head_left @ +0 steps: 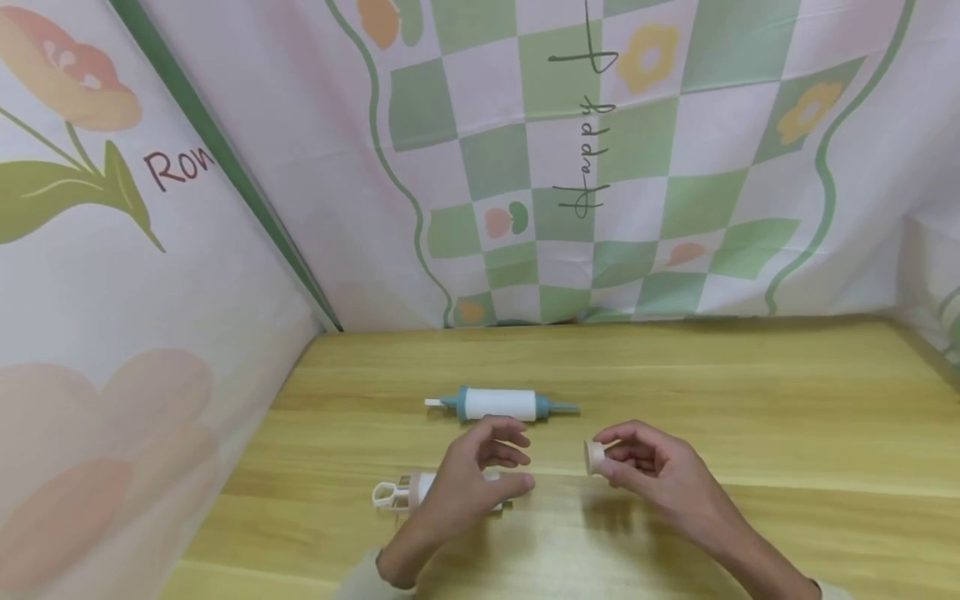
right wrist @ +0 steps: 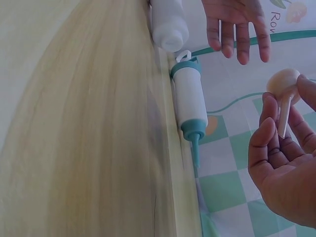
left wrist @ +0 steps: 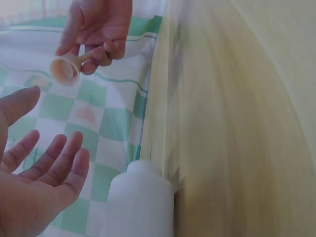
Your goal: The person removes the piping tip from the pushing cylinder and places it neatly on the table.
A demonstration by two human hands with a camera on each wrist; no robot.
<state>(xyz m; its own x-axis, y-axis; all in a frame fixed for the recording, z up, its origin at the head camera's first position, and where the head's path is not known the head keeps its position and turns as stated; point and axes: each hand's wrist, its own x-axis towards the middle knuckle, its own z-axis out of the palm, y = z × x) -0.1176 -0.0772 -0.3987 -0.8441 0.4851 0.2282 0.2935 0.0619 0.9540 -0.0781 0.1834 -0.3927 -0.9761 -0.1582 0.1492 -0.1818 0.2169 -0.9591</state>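
My right hand point(head_left: 667, 475) pinches a small beige nozzle point(head_left: 594, 457) between thumb and fingers, above the table. In the right wrist view the nozzle point(right wrist: 284, 81) has a rounded cup and a thin stem with a slanted tip; its open cup faces left in the head view. My left hand point(head_left: 480, 471) holds nothing, its fingers spread and slightly bent, apart from the nozzle. Below and partly behind it lies a white tube point(head_left: 426, 483) with a beige collar and a white loop handle point(head_left: 388, 495). The left hand hides much of this tube.
A second white tube point(head_left: 500, 404) with teal ends lies farther back on the wooden table point(head_left: 750, 400), its thin teal spout pointing right. A patterned cloth point(head_left: 570, 167) hangs behind the table's far edge, and another printed cloth point(head_left: 150, 292) hangs along the left side.
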